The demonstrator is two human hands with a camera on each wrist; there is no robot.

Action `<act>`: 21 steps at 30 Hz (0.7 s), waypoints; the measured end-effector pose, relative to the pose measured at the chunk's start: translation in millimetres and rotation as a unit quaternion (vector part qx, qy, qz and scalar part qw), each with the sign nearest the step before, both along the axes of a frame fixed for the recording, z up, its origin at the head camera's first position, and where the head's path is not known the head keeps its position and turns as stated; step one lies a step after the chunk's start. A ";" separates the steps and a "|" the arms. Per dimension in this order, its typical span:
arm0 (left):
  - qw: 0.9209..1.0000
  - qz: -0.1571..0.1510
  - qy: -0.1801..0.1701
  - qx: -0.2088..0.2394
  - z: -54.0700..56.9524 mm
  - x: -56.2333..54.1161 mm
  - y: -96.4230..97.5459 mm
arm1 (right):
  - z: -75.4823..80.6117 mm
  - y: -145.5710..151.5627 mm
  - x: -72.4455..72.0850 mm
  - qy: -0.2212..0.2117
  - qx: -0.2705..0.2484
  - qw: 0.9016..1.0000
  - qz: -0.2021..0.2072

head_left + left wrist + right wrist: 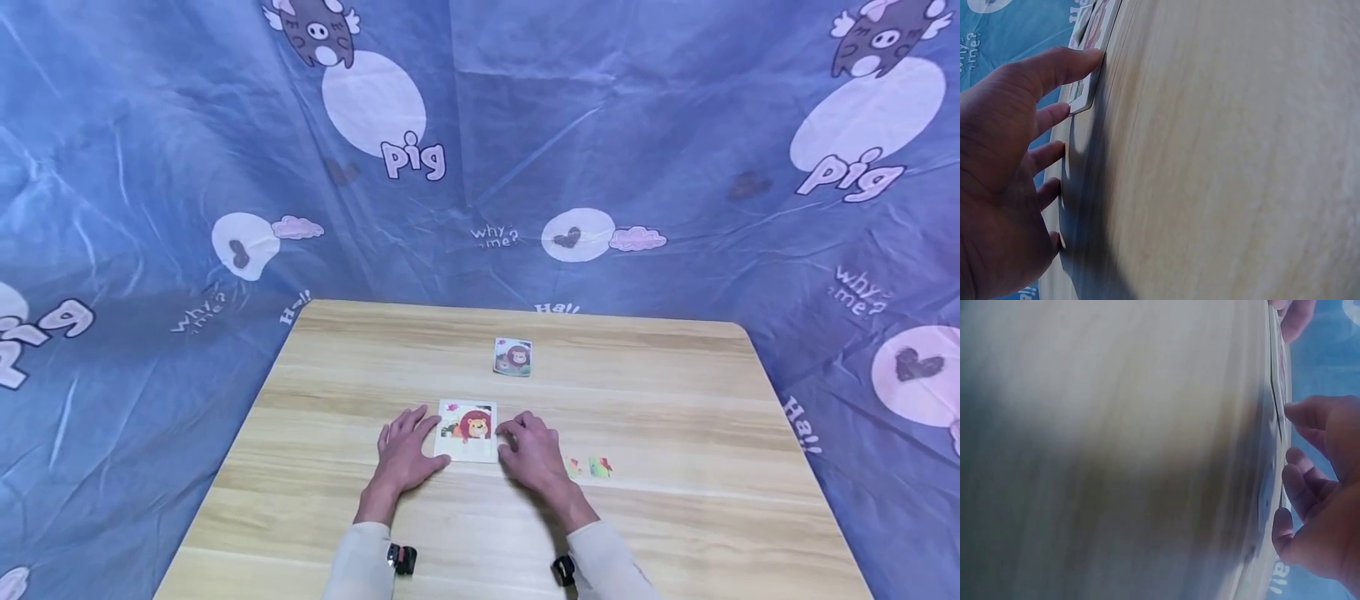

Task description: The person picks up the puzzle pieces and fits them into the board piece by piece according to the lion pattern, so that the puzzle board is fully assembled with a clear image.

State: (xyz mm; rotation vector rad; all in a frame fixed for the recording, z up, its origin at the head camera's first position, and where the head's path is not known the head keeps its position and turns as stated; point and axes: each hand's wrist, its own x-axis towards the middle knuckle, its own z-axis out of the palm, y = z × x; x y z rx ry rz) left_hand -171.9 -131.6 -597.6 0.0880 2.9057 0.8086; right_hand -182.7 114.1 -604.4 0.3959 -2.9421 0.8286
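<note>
A white-framed jigsaw puzzle board (467, 451) lies flat on the table, its upper part filled with a red-maned lion picture and a pale strip along the bottom. My left hand (406, 451) rests at its left side, thumb on the lower left corner and index finger along the left edge. The other fingers spread onto the wood, as the left wrist view shows. At the right edge is my right hand (535, 451), thumb and fingertips touching the board's side, fingers lightly bent. Just right of that hand are two colourful puzzle pieces (600, 466), one partly hidden by the wrist.
Behind the board lies a picture card (513, 357) with a similar lion scene. The wooden table (675, 400) is bordered at the back and sides by a blue printed cloth (510, 183). Dark bands with small devices (402, 558) sit on both wrists.
</note>
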 end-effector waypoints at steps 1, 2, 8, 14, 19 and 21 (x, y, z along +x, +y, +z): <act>1.000 0.000 -0.001 0.000 -0.2 0.3 0.2 | 0.3 1.8 1.2 0.000 0.002 1.000 -0.002; 1.000 0.000 -0.002 0.000 -0.2 0.3 0.5 | 1.0 3.7 2.4 0.000 0.004 1.000 -0.004; 1.000 0.002 0.000 0.000 -2.1 -0.6 0.1 | 8.0 19.0 10.6 -0.005 0.009 1.000 -0.006; 1.000 0.001 0.002 -0.003 -1.8 -1.3 -0.1 | 8.2 32.4 16.8 -0.033 0.034 0.999 -0.008; 1.000 0.001 0.000 0.003 -1.6 -0.5 0.1 | 7.2 37.4 19.9 -0.026 0.036 0.999 -0.017; 1.000 0.001 -0.002 0.002 -1.4 -0.2 0.4 | 7.1 39.4 21.2 -0.022 0.038 0.999 -0.020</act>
